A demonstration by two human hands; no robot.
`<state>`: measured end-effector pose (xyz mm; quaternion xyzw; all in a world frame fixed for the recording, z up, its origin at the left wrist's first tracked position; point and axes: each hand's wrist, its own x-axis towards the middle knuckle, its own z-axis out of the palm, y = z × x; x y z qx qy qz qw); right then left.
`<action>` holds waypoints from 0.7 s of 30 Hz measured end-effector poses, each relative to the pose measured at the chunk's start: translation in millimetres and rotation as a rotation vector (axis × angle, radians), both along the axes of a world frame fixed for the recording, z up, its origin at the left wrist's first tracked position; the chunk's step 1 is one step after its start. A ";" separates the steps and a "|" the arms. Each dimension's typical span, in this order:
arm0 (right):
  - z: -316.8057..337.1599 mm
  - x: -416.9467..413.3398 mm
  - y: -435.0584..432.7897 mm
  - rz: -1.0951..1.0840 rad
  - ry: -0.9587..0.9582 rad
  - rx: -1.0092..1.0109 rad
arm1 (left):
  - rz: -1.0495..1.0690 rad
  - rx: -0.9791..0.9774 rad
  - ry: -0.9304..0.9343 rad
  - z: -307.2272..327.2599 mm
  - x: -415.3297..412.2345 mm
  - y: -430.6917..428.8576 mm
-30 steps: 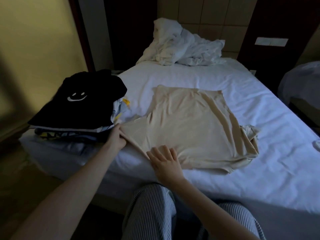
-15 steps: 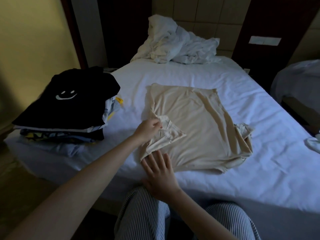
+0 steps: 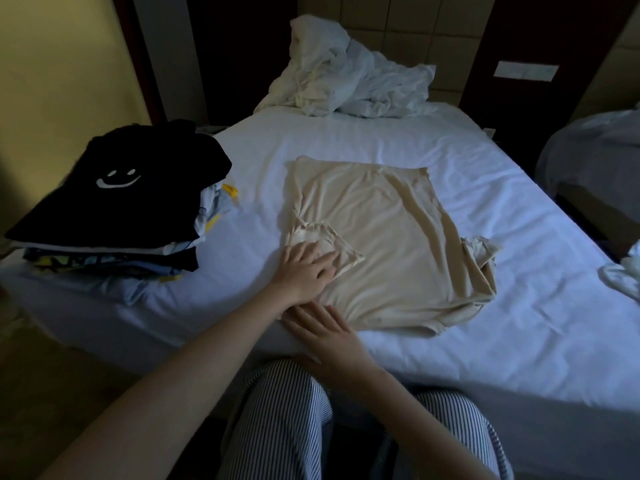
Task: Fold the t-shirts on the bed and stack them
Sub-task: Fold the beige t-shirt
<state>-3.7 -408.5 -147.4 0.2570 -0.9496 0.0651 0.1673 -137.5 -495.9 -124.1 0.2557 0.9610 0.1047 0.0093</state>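
A beige t-shirt lies flat on the white bed, its left sleeve folded inward onto the body. My left hand rests flat on that folded sleeve, fingers spread, holding nothing. My right hand lies flat and open at the shirt's near left corner, just below my left hand. On the bed's left side stands a stack of folded t-shirts, topped by a black one with a white smiley face.
A crumpled white duvet is heaped at the head of the bed. White cloth lies at the right edge. A second bed stands to the right. My striped trousers are against the near edge of the mattress.
My left hand carried the shirt's left sleeve from the outer edge inward, laid it on the body and now presses it flat. My right hand stayed at the near corner.
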 end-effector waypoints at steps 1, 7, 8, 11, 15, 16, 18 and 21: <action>4.4 4.6 12.0 0.030 0.008 -0.075 | -0.023 -0.015 0.038 -2.9 10.5 -4.1; 21.5 21.7 114.2 -0.276 0.182 -0.294 | -0.165 -0.058 0.045 11.3 50.5 -10.4; 25.1 23.9 131.1 -0.357 0.183 -0.325 | -0.200 -0.015 0.043 18.0 51.6 -2.7; 31.5 25.9 179.3 -0.632 0.171 -0.440 | -0.376 0.176 0.034 30.9 56.6 38.5; 36.6 23.3 232.5 -0.957 0.033 -0.580 | -0.476 0.263 -0.035 39.1 73.0 132.3; 35.5 20.3 244.6 -1.000 -0.026 -0.554 | -0.468 0.274 -0.065 39.6 78.0 154.5; 34.9 12.6 264.7 -1.024 -0.121 -0.477 | -0.429 0.250 -0.092 31.9 84.0 188.4; 39.2 -6.4 279.5 -1.014 -0.178 -0.427 | -0.361 0.061 0.017 8.1 80.6 204.1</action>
